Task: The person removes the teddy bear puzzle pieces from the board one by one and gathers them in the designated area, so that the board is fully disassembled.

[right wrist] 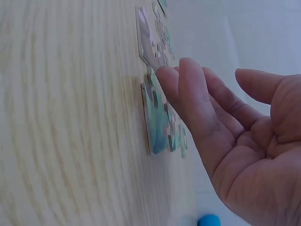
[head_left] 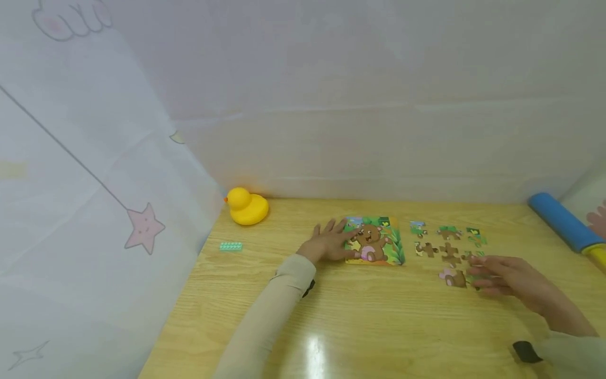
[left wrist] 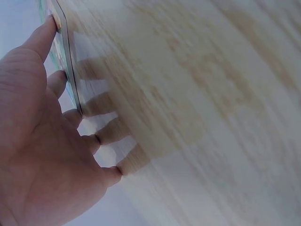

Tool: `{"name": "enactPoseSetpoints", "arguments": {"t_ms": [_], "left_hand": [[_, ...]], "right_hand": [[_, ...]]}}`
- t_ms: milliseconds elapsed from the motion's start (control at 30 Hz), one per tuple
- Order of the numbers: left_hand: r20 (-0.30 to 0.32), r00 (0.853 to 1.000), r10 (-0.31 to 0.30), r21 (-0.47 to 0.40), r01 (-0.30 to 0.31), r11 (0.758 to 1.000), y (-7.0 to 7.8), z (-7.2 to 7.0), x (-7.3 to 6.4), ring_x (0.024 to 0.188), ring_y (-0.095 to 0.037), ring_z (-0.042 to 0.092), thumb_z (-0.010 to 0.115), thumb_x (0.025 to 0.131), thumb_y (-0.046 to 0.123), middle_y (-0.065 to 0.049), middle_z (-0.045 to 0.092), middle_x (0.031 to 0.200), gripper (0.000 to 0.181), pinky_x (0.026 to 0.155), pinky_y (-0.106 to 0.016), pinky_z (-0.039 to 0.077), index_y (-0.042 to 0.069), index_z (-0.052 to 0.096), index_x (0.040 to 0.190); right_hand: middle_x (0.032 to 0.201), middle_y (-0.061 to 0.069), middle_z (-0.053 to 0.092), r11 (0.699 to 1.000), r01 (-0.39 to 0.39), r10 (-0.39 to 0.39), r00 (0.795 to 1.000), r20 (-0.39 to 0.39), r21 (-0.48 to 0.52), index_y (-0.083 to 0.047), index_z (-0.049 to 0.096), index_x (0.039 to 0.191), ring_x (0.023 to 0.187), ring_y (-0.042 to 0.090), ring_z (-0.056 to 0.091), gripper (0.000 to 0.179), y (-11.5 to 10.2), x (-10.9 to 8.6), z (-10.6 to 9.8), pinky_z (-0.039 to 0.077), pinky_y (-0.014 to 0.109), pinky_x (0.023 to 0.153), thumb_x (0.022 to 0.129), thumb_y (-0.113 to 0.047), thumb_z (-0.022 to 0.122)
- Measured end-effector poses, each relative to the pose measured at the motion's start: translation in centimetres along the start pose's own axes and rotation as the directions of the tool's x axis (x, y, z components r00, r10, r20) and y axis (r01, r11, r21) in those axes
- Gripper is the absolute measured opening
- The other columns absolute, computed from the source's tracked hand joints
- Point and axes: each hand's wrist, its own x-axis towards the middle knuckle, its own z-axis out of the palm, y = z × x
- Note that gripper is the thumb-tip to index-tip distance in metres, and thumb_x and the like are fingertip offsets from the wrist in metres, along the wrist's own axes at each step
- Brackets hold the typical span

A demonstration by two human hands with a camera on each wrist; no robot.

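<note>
A bear picture board (head_left: 379,247) lies flat on the table. My left hand (head_left: 327,243) rests with spread fingers on its left side; in the left wrist view some fingertips (left wrist: 57,81) touch the board and others the wood. Loose jigsaw pieces lie right of the board, among them a brown piece (head_left: 451,255) and a pink-and-brown piece (head_left: 453,278). My right hand (head_left: 513,279) hovers at the right edge of these pieces, its fingers loosely extended. In the right wrist view nothing shows between thumb and fingers, and a green-blue piece (right wrist: 157,122) lies beside them.
A yellow rubber duck (head_left: 248,207) sits at the table's back left, with a small green studded block (head_left: 231,246) in front of it. At the back right lies a blue and yellow cylinder (head_left: 561,221). Pale fabric walls (head_left: 331,147) border the table (head_left: 369,326).
</note>
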Motion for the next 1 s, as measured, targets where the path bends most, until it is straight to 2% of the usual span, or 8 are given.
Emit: {"name": "enactPoseSetpoints", "arguments": {"t_ms": [233, 300, 367, 433, 500, 667, 800, 1000], "left_hand": [[-0.037, 0.999, 0.008, 0.062, -0.006, 0.998, 0.3, -0.1, -0.3, 0.160, -0.028, -0.004, 0.041, 0.086, 0.086, 0.009, -0.007, 0.172, 0.082, 0.124, -0.067, 0.002, 0.058, 0.008, 0.156], [-0.044, 0.999, 0.012, 0.083, -0.009, 0.996, 0.7, -0.6, -0.9, 0.161, -0.029, 0.000, 0.043, 0.088, 0.083, 0.006, -0.003, 0.173, 0.083, 0.124, -0.066, 0.006, 0.054, 0.011, 0.158], [-0.058, 0.998, 0.019, 0.119, -0.012, 0.993, 0.8, -0.8, -1.2, 0.160, -0.030, 0.005, 0.044, 0.088, 0.082, 0.006, 0.001, 0.173, 0.082, 0.124, -0.067, 0.010, 0.052, 0.013, 0.159], [-0.073, 0.997, 0.022, 0.148, -0.011, 0.989, 1.0, -1.0, -1.6, 0.160, -0.029, 0.008, 0.045, 0.090, 0.080, 0.005, 0.004, 0.173, 0.081, 0.124, -0.066, 0.014, 0.051, 0.015, 0.159], [-0.088, 0.996, 0.028, 0.167, -0.013, 0.986, 1.2, -1.2, -1.9, 0.160, -0.029, 0.012, 0.046, 0.090, 0.079, 0.005, 0.007, 0.173, 0.080, 0.123, -0.065, 0.017, 0.049, 0.018, 0.159], [-0.127, 0.991, 0.044, 0.164, -0.022, 0.986, 1.1, -1.2, -1.9, 0.159, -0.029, 0.016, 0.045, 0.088, 0.082, 0.003, 0.012, 0.173, 0.083, 0.123, -0.066, 0.019, 0.046, 0.023, 0.160], [-0.138, 0.990, 0.039, 0.138, -0.020, 0.990, 0.9, -1.0, -1.7, 0.159, -0.028, 0.016, 0.047, 0.085, 0.084, 0.002, 0.012, 0.173, 0.086, 0.123, -0.065, 0.019, 0.046, 0.025, 0.159], [-0.151, 0.988, 0.035, 0.117, -0.018, 0.993, 0.7, -0.9, -1.7, 0.159, -0.026, 0.018, 0.051, 0.083, 0.085, 0.001, 0.013, 0.172, 0.089, 0.122, -0.066, 0.019, 0.045, 0.026, 0.159]], "right_hand": [[0.127, -0.008, 0.071, 0.996, 0.089, -0.090, 0.996, -0.021, -0.016, 0.017, 0.032, 0.149, 0.108, 0.012, 0.073, 0.061, -0.9, 1.3, 1.3, 0.061, 0.035, 0.088, 0.113, -0.032, 0.032], [0.131, 0.001, 0.070, 0.993, 0.120, -0.120, 0.992, -0.022, -0.018, 0.017, 0.031, 0.150, 0.109, 0.015, 0.073, 0.061, -1.4, 1.9, 1.9, 0.061, 0.035, 0.088, 0.113, -0.032, 0.032], [0.136, 0.017, 0.065, 0.991, 0.135, -0.135, 0.990, -0.026, -0.021, 0.018, 0.028, 0.150, 0.109, 0.018, 0.073, 0.063, -1.9, 2.6, 2.5, 0.061, 0.034, 0.088, 0.113, -0.032, 0.033], [0.142, 0.032, 0.054, 0.989, 0.142, -0.143, 0.990, -0.022, -0.028, 0.019, 0.025, 0.151, 0.109, 0.019, 0.073, 0.065, -2.5, 3.4, 3.2, 0.061, 0.035, 0.089, 0.113, -0.033, 0.033], [0.145, 0.040, 0.046, 0.990, 0.136, -0.137, 0.990, -0.020, -0.042, 0.017, 0.028, 0.151, 0.110, 0.018, 0.073, 0.065, -3.0, 4.2, 3.9, 0.061, 0.035, 0.089, 0.112, -0.035, 0.034], [0.143, 0.038, 0.049, 0.992, 0.115, -0.116, 0.993, -0.026, -0.058, 0.013, 0.037, 0.149, 0.113, 0.026, 0.071, 0.064, -3.9, 6.4, 5.4, 0.061, 0.036, 0.088, 0.111, -0.038, 0.038], [0.147, 0.034, 0.049, 0.996, 0.082, -0.083, 0.996, -0.031, -0.021, 0.008, 0.038, 0.150, 0.120, 0.033, 0.067, 0.063, -4.4, 7.7, 6.8, 0.061, 0.033, 0.087, 0.110, -0.040, 0.040], [0.144, 0.036, 0.050, 0.995, 0.097, -0.097, 0.995, -0.018, 0.012, 0.011, 0.038, 0.149, 0.120, 0.036, 0.066, 0.057, -5.6, 9.5, 9.2, 0.059, 0.035, 0.093, 0.111, -0.031, 0.042]]}}
